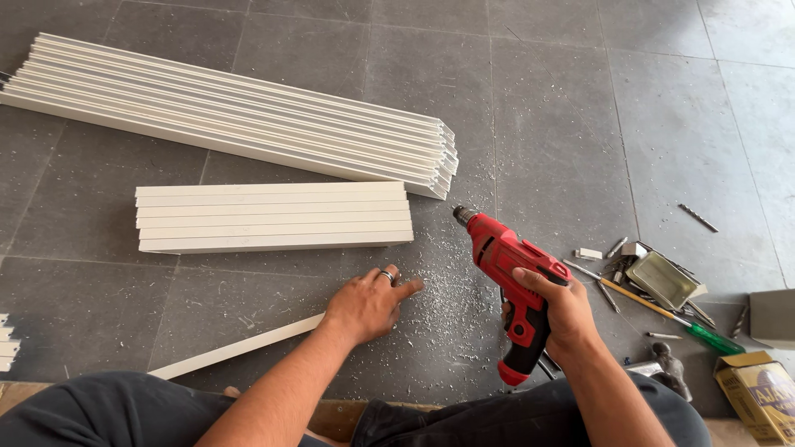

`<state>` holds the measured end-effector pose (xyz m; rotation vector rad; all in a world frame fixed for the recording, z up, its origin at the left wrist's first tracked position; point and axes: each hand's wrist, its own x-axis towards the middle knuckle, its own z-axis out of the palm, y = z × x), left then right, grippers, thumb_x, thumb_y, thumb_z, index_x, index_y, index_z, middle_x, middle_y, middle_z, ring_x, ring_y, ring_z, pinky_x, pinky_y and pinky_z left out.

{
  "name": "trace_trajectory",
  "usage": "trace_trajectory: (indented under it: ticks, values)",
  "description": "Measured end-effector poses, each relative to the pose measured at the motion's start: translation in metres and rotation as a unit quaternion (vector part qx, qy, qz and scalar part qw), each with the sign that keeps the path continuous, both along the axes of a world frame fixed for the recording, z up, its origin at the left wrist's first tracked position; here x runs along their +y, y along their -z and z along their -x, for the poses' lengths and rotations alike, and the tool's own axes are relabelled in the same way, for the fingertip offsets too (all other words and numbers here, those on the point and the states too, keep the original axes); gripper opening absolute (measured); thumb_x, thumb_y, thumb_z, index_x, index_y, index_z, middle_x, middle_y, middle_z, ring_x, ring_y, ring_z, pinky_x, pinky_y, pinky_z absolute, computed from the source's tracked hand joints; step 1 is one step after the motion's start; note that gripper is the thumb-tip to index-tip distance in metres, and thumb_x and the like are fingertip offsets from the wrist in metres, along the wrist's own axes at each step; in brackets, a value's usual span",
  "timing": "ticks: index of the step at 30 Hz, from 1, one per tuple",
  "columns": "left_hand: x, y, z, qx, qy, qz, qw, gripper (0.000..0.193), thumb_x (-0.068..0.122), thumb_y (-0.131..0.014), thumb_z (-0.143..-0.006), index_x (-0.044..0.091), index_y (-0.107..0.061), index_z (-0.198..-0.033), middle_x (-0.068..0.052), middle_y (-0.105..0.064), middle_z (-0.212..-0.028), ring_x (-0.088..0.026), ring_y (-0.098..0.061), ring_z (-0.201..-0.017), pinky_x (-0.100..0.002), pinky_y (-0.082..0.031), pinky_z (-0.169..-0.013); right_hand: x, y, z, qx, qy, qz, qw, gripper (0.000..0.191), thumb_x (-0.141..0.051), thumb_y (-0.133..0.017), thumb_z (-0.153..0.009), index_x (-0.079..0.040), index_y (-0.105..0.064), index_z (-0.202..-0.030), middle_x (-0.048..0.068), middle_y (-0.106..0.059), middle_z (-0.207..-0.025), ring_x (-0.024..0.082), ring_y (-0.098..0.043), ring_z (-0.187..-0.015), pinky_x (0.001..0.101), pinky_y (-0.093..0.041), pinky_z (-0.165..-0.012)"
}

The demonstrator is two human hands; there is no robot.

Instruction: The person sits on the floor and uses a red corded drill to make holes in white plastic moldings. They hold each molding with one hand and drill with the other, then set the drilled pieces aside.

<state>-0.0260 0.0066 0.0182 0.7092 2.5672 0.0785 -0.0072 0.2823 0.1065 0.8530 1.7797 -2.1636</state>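
Observation:
My right hand [561, 306] grips a red electric drill [507, 263] by its handle, the chuck pointing up and left above the floor. My left hand [367, 305], wearing a ring, rests palm down on the grey tiled floor, covering the near end of a single white strip [236, 348] that runs off to the lower left. Metal shavings [451, 298] lie scattered between the two hands. Just beyond my left hand sits a short stack of white strips [273, 217].
A long bundle of white profiles [232, 116] lies at the back left. To the right are a small metal tray [662, 280], a green-handled screwdriver [662, 314], loose drill bits [698, 218], a yellow cardboard box [758, 393] and a grey block [774, 314]. My knees fill the bottom edge.

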Motion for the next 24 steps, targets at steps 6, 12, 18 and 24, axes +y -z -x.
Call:
trace_trajectory:
  ticks: [6,12,18,24]
  values:
    - [0.001,-0.017,0.002,-0.042,-0.039,-0.030,0.998,0.070,0.022,-0.047,-0.103,0.047,-0.017,-0.161,-0.017,-0.033,-0.154,-0.033,-0.045,-0.136,-0.051,-0.046,-0.109,-0.001,0.001,0.000,-0.008,-0.005,-0.007,1.000,0.048,-0.018,-0.077,-0.077,-0.002,-0.063,-0.120,0.012,-0.064,-0.083,0.025,-0.064,-0.059,0.0410,-0.055,-0.051]
    - [0.000,-0.015,-0.002,-0.016,-0.019,-0.023,0.999,0.060,0.020,-0.052,-0.104,0.050,-0.031,-0.152,-0.005,-0.045,-0.151,-0.025,-0.054,-0.134,-0.043,-0.053,-0.108,-0.002,0.002,-0.001,-0.011,-0.004,-0.010,1.000,0.047,-0.018,-0.077,-0.078,-0.002,-0.063,-0.120,0.012,-0.065,-0.084,0.024,-0.065,-0.061,0.0412,-0.055,-0.051]
    - [0.001,-0.007,0.005,-0.043,-0.044,-0.023,0.998,0.080,0.021,-0.057,-0.098,0.038,-0.013,-0.161,-0.014,-0.035,-0.154,-0.031,-0.048,-0.134,-0.047,-0.050,-0.106,-0.002,0.003,0.001,0.000,-0.016,-0.015,1.000,0.049,-0.017,-0.076,-0.077,-0.002,-0.063,-0.122,0.014,-0.064,-0.082,0.026,-0.065,-0.059,0.0415,-0.055,-0.052]
    - [0.002,-0.014,0.001,-0.020,-0.014,0.004,1.000,0.067,0.028,-0.056,-0.101,0.047,-0.023,-0.156,-0.012,-0.038,-0.155,-0.031,-0.050,-0.136,-0.047,-0.049,-0.109,-0.004,0.004,0.000,-0.020,-0.001,-0.016,1.000,0.047,-0.016,-0.076,-0.077,-0.002,-0.062,-0.120,0.011,-0.064,-0.083,0.024,-0.064,-0.059,0.0409,-0.054,-0.052]
